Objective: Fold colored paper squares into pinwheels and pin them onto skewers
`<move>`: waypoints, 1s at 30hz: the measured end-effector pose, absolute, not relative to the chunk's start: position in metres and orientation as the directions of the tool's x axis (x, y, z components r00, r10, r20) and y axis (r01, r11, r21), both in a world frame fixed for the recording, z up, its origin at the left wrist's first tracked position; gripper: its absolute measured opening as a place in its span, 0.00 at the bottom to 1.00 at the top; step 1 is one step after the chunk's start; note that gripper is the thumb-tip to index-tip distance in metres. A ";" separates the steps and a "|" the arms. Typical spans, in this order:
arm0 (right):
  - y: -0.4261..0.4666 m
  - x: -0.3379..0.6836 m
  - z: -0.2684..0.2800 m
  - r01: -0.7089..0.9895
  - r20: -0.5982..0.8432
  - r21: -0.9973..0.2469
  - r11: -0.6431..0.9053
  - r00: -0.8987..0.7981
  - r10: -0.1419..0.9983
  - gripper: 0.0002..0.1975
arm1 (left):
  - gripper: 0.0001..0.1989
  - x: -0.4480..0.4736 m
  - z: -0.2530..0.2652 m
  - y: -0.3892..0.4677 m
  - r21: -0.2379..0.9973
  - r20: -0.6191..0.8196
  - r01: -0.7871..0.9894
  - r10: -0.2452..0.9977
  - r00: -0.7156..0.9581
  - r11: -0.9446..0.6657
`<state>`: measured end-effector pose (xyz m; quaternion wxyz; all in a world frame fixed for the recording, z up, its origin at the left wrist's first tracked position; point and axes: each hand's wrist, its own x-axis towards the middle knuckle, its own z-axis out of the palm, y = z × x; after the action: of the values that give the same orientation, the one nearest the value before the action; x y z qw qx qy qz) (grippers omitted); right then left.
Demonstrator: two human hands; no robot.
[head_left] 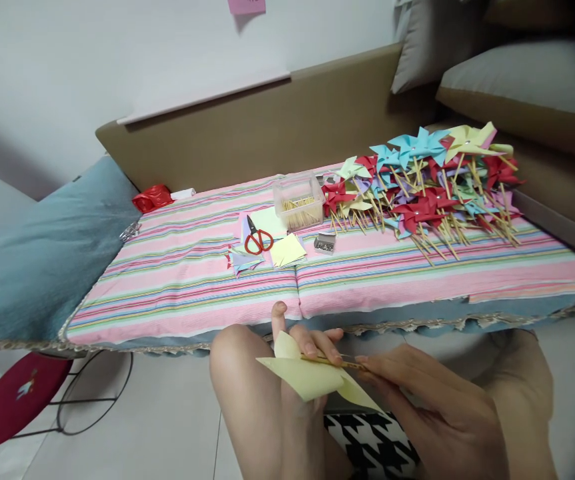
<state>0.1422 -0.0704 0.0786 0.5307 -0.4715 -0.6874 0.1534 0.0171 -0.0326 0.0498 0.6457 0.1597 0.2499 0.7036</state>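
Note:
A pale yellow paper pinwheel [307, 377] is held above my lap, its folded blades turned partly toward me. My left hand [312, 343] is closed behind it, fingers pressing against the pinwheel and one end of a thin wooden stick [325, 361], while the index finger points up. From the right, my right hand [432, 400] pinches the other end of that stick between thumb and fingertips. The blades hide part of my left palm, and whether the stick is fastened to the paper cannot be seen.
On the striped cloth [177, 293] lie red-handled scissors [258, 241], yellow paper squares [287, 251], a plastic box [297, 203] of sticks and a small box of pins [325, 244]. Many finished pinwheels [422, 207] are heaped at right. A red stool [17, 400] stands at lower left.

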 end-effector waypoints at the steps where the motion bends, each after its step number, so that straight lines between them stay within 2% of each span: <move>1: -0.071 0.141 0.079 0.486 0.583 -0.713 0.505 0.012 0.812 0.08 | 0.30 0.016 0.049 -0.033 0.570 -0.094 -0.821 0.988 -0.120 -0.046; 4: -0.072 0.139 0.079 0.482 0.585 -0.719 0.501 0.029 0.811 0.08 | 0.30 0.014 0.048 -0.032 0.602 -0.094 -0.796 0.984 -0.151 -0.064; 10: -0.073 0.134 0.081 0.491 0.598 -0.715 0.498 0.061 0.799 0.09 | 0.26 0.014 0.050 -0.029 0.604 -0.089 -0.796 0.990 -0.109 -0.033; 14: -0.073 0.134 0.074 0.492 0.542 -0.752 0.439 0.080 0.837 0.07 | 0.28 0.018 0.049 -0.026 0.650 -0.156 -0.760 0.979 -0.134 0.000; 17: -0.069 0.140 0.064 0.449 0.403 -0.831 0.329 0.077 0.912 0.09 | 0.32 0.019 0.050 -0.021 0.705 -0.216 -0.708 0.963 -0.163 0.038; 20: -0.066 0.151 0.052 0.415 0.158 -0.902 0.121 0.054 0.986 0.15 | 0.33 0.015 0.053 -0.014 0.738 -0.241 -0.673 0.951 -0.196 0.049; 23: -0.066 0.162 0.040 0.418 -0.003 -0.909 -0.003 0.002 1.000 0.10 | 0.32 0.011 0.052 -0.004 0.789 -0.226 -0.615 0.924 -0.309 -0.012; 26: -0.069 0.167 0.031 0.407 -0.072 -0.912 -0.052 -0.034 0.997 0.07 | 0.33 0.012 0.049 0.005 0.853 -0.197 -0.520 0.901 -0.386 -0.037; 30: -0.072 0.167 0.027 0.375 -0.093 -0.924 -0.080 -0.018 0.995 0.09 | 0.33 0.020 0.049 0.012 0.890 -0.160 -0.455 0.922 -0.352 -0.020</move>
<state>0.1668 -0.0721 0.0265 0.3642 -0.5988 -0.5721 0.4260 0.0197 0.0115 0.0491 0.5136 0.2455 0.4759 0.6705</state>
